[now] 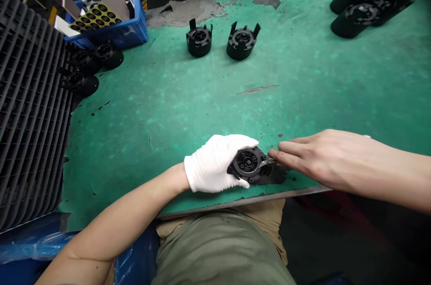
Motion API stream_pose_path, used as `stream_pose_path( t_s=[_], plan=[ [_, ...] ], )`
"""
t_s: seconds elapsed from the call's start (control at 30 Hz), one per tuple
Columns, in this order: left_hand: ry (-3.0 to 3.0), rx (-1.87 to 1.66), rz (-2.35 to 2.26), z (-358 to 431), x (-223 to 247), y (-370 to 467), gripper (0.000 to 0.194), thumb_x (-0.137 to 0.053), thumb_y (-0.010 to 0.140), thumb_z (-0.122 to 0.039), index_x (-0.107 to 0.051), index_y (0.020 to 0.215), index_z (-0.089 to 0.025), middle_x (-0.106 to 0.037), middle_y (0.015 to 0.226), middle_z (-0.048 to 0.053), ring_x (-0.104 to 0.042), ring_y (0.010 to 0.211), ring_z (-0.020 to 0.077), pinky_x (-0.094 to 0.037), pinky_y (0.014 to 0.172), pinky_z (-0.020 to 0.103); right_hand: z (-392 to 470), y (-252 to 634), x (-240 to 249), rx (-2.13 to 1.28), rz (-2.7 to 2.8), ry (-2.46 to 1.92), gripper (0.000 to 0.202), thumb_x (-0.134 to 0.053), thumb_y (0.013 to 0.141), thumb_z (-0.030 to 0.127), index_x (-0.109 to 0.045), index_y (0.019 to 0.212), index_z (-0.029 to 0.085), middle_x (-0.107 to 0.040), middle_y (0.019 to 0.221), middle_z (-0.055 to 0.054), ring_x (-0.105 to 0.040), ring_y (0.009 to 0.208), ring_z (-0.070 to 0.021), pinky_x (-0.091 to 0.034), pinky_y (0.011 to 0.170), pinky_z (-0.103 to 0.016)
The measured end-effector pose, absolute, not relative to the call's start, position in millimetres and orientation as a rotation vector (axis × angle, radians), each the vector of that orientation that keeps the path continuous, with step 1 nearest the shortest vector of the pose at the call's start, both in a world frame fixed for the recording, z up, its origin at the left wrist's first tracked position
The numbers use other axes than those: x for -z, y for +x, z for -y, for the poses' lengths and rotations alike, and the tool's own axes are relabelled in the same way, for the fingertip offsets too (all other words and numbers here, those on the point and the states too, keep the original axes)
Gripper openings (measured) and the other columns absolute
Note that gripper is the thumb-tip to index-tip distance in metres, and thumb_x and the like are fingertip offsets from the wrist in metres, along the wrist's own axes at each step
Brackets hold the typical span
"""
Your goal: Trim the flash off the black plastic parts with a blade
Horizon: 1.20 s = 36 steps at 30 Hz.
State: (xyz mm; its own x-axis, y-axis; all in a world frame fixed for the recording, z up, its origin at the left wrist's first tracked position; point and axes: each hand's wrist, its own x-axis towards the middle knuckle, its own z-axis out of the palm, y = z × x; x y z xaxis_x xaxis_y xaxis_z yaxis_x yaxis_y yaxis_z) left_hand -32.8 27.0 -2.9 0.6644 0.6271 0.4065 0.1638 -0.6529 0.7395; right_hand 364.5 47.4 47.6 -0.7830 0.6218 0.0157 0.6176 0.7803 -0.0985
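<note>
My left hand, in a white glove, is wrapped round a round black part near the front edge of the green table. The part's ringed face with a hub in its centre is turned up. My bare right hand comes in from the right with its fingers pressed together. Between its fingertips is a small metal tool, whose tip touches the right side of the black part. The thumb of my right hand is mostly hidden.
Two black housings with upright tabs stand at the back middle. Several more lie at the back right and left. A blue bin holds stickers and boxes. Stacked grey trays line the left side.
</note>
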Motion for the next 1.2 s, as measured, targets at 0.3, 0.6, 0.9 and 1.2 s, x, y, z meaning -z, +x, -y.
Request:
stream_pose_path(
  t_s=[0.3, 0.6, 0.9, 1.2],
  plan=[
    [2.187, -0.966, -0.585, -28.2, 7.8, -29.3, 0.098, -0.092, 0.116, -0.077, -0.053, 0.184, -0.019, -0.082, 0.169, 0.029, -0.084, 0.161, 0.0472, -0.072, 0.135, 0.066, -78.1, 359.4, -86.2, -0.566, 2.951, -0.763, 0.039, -0.057, 0.134, 0.038, -0.082, 0.163, 0.031, -0.091, 0.121, -0.01, -0.086, 0.091, -0.0261, -0.062, 0.078, -0.04],
    [2.193, -0.695, -1.001, -25.9, 6.4, -20.1, 0.133, -0.088, 0.078, -0.124, -0.082, 0.16, -0.019, -0.089, 0.136, 0.023, -0.088, 0.127, 0.05, -0.071, 0.122, 0.073, 23.5, 327.1, -69.7, -0.403, 2.618, -1.114, 0.054, -0.064, 0.129, 0.018, -0.062, 0.182, 0.025, -0.092, 0.129, -0.01, -0.093, 0.101, -0.028, -0.073, 0.084, -0.038],
    [2.248, -0.554, -1.005, -24.7, -2.4, -28.8, 0.128, -0.093, 0.083, -0.116, -0.08, 0.17, -0.024, -0.089, 0.13, 0.017, -0.081, 0.124, 0.0431, -0.07, 0.119, 0.063, 23.5, 307.0, -59.8, 0.05, 2.715, -1.126, 0.041, -0.06, 0.131, 0.021, -0.067, 0.172, 0.016, -0.08, 0.103, -0.002, -0.076, 0.073, -0.0186, -0.052, 0.062, -0.035],
    [2.226, -0.579, -0.988, -26.1, -3.8, -23.9, 0.119, -0.093, 0.086, -0.115, -0.084, 0.162, -0.023, -0.088, 0.125, 0.015, -0.081, 0.122, 0.0415, -0.068, 0.12, 0.06, 20.7, 305.9, -72.3, 0.059, 2.811, -1.036, 0.071, -0.056, 0.105, -0.004, -0.063, 0.175, 0.011, -0.084, 0.112, -0.008, -0.078, 0.08, -0.0226, -0.058, 0.066, -0.034]
  ],
)
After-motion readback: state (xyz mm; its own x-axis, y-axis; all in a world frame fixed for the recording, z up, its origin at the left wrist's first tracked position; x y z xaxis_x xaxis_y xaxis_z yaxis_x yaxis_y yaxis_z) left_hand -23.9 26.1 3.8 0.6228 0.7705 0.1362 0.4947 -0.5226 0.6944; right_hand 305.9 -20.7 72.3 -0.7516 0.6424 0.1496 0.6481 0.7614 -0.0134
